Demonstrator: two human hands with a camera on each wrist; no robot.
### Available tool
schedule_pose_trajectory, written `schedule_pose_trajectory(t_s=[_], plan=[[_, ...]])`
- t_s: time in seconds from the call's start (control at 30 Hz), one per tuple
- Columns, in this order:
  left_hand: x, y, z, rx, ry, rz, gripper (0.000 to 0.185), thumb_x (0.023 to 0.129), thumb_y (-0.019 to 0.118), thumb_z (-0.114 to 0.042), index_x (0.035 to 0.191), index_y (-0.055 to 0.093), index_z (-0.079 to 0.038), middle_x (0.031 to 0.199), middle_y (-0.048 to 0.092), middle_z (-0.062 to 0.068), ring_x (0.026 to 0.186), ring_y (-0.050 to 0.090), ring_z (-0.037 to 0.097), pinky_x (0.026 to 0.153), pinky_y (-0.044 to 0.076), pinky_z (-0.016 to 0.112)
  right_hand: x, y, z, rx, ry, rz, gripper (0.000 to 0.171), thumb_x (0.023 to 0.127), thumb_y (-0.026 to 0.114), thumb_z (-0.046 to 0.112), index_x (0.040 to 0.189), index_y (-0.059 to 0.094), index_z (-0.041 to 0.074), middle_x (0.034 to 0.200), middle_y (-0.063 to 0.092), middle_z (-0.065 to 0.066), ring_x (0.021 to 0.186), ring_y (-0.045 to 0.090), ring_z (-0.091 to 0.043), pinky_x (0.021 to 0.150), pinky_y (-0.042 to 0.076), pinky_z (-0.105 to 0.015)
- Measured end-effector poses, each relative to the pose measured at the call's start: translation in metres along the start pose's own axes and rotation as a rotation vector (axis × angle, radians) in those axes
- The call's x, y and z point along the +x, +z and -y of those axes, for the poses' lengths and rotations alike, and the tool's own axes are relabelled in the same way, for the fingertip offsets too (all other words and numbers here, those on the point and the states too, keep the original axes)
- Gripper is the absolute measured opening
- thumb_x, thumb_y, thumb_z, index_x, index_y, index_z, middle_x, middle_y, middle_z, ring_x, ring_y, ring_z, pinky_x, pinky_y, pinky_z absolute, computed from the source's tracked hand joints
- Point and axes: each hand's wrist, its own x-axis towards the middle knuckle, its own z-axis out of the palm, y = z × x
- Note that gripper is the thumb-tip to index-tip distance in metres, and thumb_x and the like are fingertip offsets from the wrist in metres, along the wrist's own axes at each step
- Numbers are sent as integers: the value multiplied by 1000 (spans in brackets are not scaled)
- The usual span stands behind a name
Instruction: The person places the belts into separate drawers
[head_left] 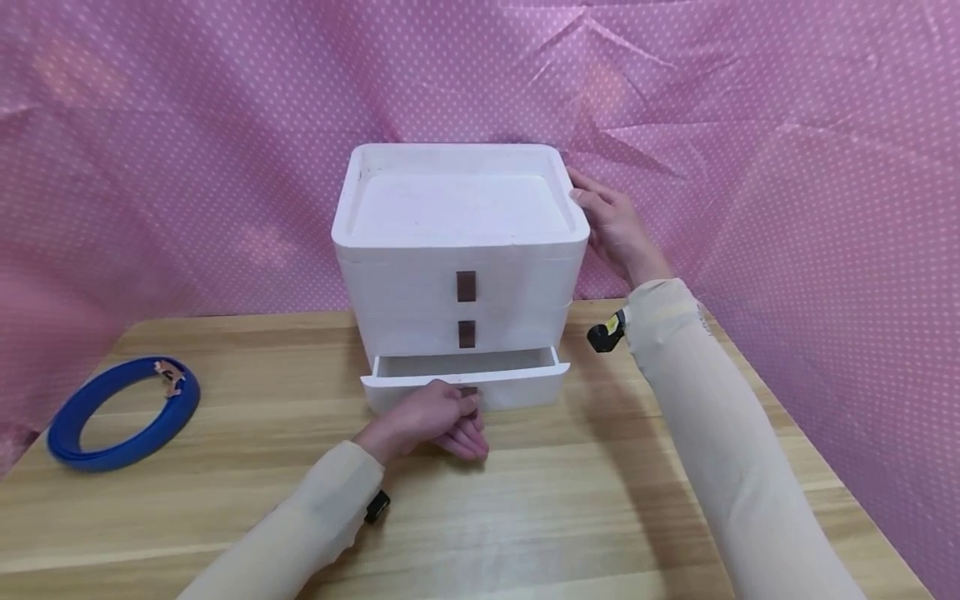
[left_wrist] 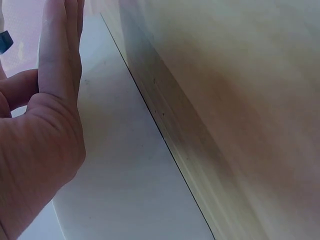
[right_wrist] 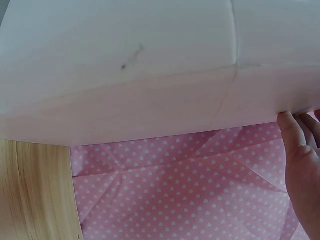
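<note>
1. Here the left hand (head_left: 438, 417) has its fingers curled round the brown handle (head_left: 469, 391) of the bottom drawer (head_left: 465, 379), which stands partly out of the white drawer box (head_left: 459, 250) on the wooden table (head_left: 600, 500).
2. The right hand (head_left: 611, 225) lies flat against the box's upper right side, fingers straight, gripping nothing.
3. Likely risk: the light box could slide or tip forward if that bracing hand slips.
4. Another: the small handle may slip from the fingers, or the drawer may come right out.
5. No brand, label or writing is readable anywhere; the blue ring (head_left: 123, 412) lies well apart, at the left.
</note>
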Motion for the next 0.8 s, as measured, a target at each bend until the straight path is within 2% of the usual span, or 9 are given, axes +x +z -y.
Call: schedule_pose_trajectory(t_s=[0.3,0.57,0.8], plan=[[-6,2,-1,24,-22,-8,36,107,41,-17,99,59,14,81,70,23,75,72,33,68,62,40,0,0,-2,3,-20,15,49,100,56,13,147,45,12,153,39,3,133,46,-21,96,51,-26],[-10,6,1,68,-17,36,37,107,41,-16,98,59,15,80,70,23,74,72,33,66,62,40,0,-1,-1,11,-6,2,49,99,59,13,146,47,13,152,41,3,132,46,-21,97,51,-27],[-15,11,1,80,-21,33,36,107,40,-15,97,58,15,78,70,23,72,72,33,65,62,40,0,0,-1,22,-7,11,50,99,58,14,147,45,14,153,40,2,132,47,-21,94,52,-25]])
